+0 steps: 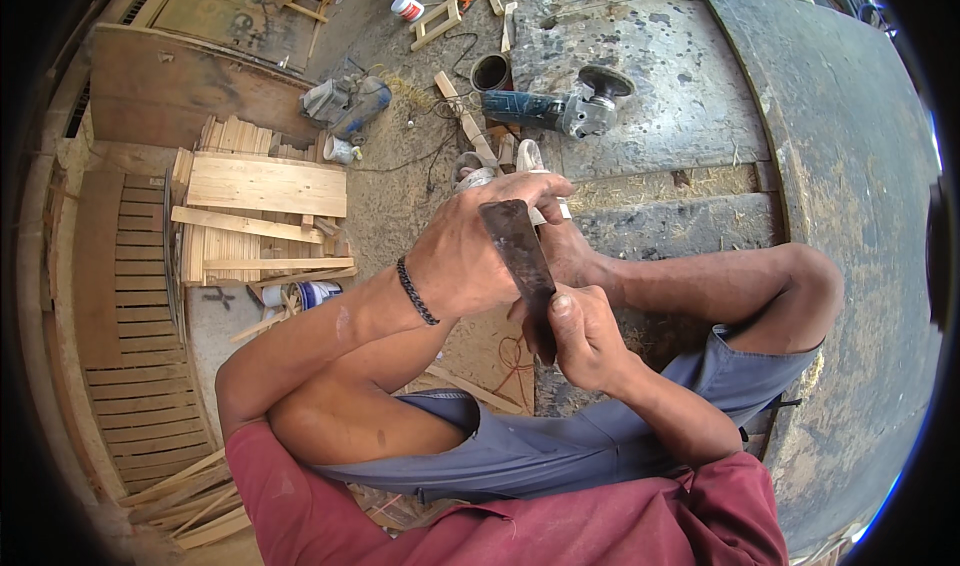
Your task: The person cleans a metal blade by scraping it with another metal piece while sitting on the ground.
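Note:
A dark, flat metal blade, worn and scraper-like, stands at a slant in front of my body. Closed around its lower end is my right hand, with the thumb pressed along the near face. Behind the blade's upper end, my left hand reaches across from the left with its back upward. Its fingers bend down over a whitish object, which I cannot make out because the hand covers most of it. The blade overlaps the left hand in view; whether they touch, I cannot tell. A dark braided bracelet circles the left wrist.
An angle grinder lies on the stained metal-topped surface ahead. Beside it stands a dark pot. A blue-grey power tool rests on the floor to the left, near stacked wooden boards. Cables cross the floor.

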